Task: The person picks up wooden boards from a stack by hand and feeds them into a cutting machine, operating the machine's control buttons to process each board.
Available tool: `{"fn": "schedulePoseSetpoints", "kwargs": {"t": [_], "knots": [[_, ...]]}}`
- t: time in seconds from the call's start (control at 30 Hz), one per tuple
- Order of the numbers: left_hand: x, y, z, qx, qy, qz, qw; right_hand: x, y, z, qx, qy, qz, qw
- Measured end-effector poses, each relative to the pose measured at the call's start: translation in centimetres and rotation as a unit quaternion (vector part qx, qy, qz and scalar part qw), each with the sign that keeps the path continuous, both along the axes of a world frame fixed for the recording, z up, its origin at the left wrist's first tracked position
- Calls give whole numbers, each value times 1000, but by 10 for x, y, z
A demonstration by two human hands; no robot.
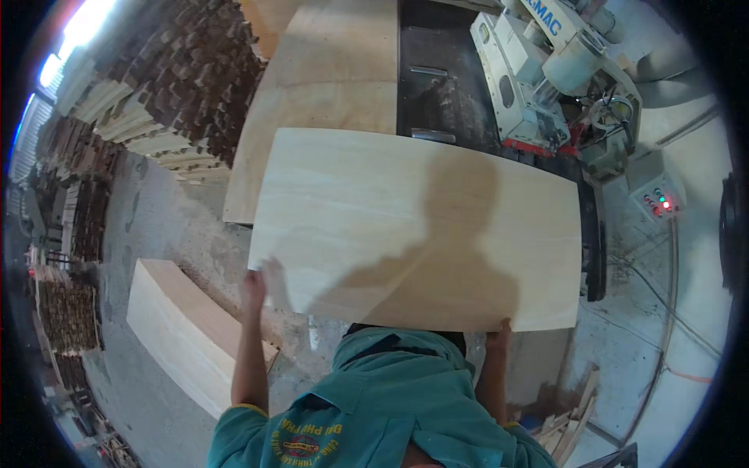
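Observation:
A large pale wooden panel (343, 210) lies flat in front of me, its near edge close to my body and my shadow falling across it. My left hand (255, 290) is closed at the panel's left edge, by the near left corner; its fingers are partly hidden. Toward the right end of the near edge, my right hand (499, 337) grips the panel from below, the thumb showing at the rim. Under the panel's far side are a plywood sheet (335, 86) and a dark machine bed (449, 86).
At the far right stands a white machine head (523, 70) with red guards, near a control box (659, 195) with lit buttons. A stack of pale boards (187, 327) sits on the floor at left. Lumber piles (187, 70) rise behind; wood offcuts (573, 417) lean at lower right.

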State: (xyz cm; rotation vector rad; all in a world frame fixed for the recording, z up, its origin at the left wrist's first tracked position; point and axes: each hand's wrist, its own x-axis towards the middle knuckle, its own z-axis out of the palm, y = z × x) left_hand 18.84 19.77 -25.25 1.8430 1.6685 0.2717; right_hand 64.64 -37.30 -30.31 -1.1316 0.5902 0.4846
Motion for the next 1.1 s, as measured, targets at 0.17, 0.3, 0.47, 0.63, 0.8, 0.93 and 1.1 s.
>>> {"fn": "schedulePoseSetpoints", "kwargs": {"t": [0.17,0.3,0.47,0.63,0.8,0.93,1.1], "knots": [[-70,83,-50,71,54,-32,995,-1,12,8,-56,-12,-110,992],[-51,60,-60,-230,-158,68,958,-8,48,36,-174,-3,-187,967],[-37,54,-61,-226,-267,33,936,9,38,30,-146,-22,-208,967],[17,30,-54,-174,-192,127,958,43,18,18,-145,-50,-186,971],[36,16,-53,-227,-275,129,925,76,18,11,-135,-54,-186,972],[59,4,-59,-221,-269,109,931,92,-16,-3,-102,-96,-208,968],[51,-8,-54,-74,-138,1,988,95,-3,7,-120,-54,-172,976]]}}
